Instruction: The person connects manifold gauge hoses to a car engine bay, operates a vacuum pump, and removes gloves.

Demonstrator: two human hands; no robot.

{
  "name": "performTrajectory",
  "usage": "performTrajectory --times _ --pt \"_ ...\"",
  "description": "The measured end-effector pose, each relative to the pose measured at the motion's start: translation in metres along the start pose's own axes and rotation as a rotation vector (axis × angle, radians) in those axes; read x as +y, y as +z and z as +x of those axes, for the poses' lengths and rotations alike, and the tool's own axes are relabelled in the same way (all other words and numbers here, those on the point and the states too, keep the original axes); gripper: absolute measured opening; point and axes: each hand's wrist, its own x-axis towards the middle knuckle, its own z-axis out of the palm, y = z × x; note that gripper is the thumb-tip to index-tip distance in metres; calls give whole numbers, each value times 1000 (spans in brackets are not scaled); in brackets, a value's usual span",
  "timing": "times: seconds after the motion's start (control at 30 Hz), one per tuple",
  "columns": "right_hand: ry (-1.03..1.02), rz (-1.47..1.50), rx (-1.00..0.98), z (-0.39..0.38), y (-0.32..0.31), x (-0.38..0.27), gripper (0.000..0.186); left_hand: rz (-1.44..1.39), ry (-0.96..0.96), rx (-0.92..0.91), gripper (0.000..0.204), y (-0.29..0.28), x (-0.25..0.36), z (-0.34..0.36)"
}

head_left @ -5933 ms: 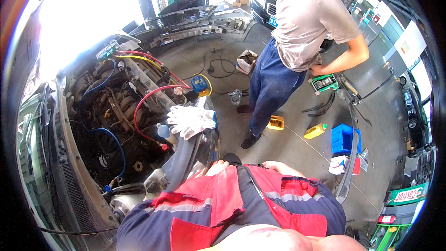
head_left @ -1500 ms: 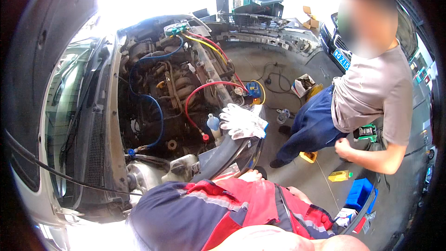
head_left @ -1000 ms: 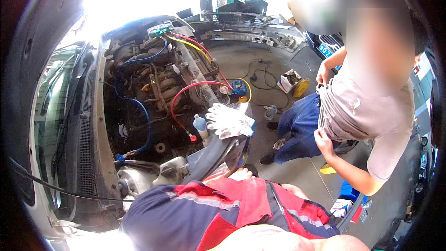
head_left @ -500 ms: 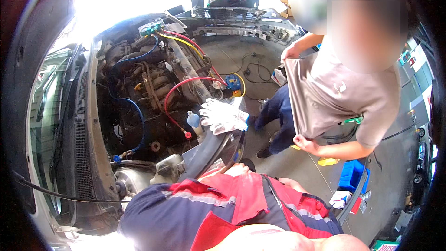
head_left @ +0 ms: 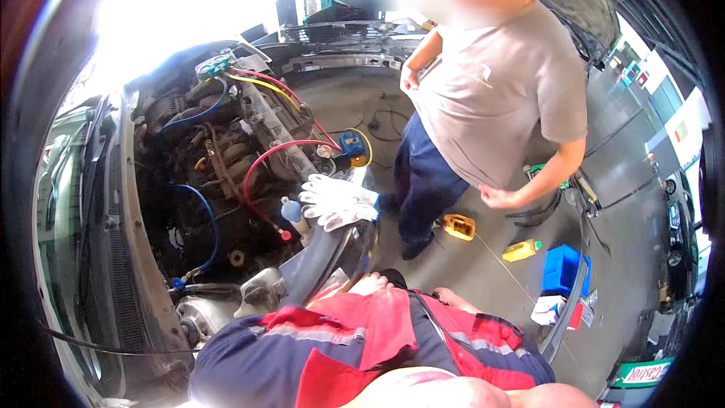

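Note:
My left hand (head_left: pixel 370 284) is low in front of my body, close to the fender corner, beside a small dark shape I cannot make out. Its fingers are foreshortened and partly hidden. My right hand (head_left: pixel 453 299) is mostly covered by my red and navy jacket (head_left: pixel 393 326), and its fingers do not show clearly. White work gloves (head_left: pixel 337 202) with blue-edged cuffs lie on the car's fender (head_left: pixel 321 261), ahead of my left hand. Beside them in the engine bay stands a reservoir with a pale blue cap (head_left: pixel 291 210).
A green gauge manifold (head_left: pixel 215 67) sits at the bay's far edge. A red hose (head_left: pixel 266 160) and a blue hose (head_left: pixel 214 221) loop across the engine. A blue pump (head_left: pixel 352 145) stands near the front. A co-worker (head_left: pixel 491 83) stands close, beside yellow jugs (head_left: pixel 521 250) and a blue bin (head_left: pixel 563 270).
The view has shifted, and the car appears further left and lower. The co-worker appears further left, still pulling at the shirt hem. A second yellow jug now shows fully. The gloves stay on the fender.

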Motion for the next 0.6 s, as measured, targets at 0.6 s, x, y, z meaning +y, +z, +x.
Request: performTrajectory --times 0.6 --pt "177 855 -375 -50 27 5 19 101 -39 -130 22 -26 18 1"
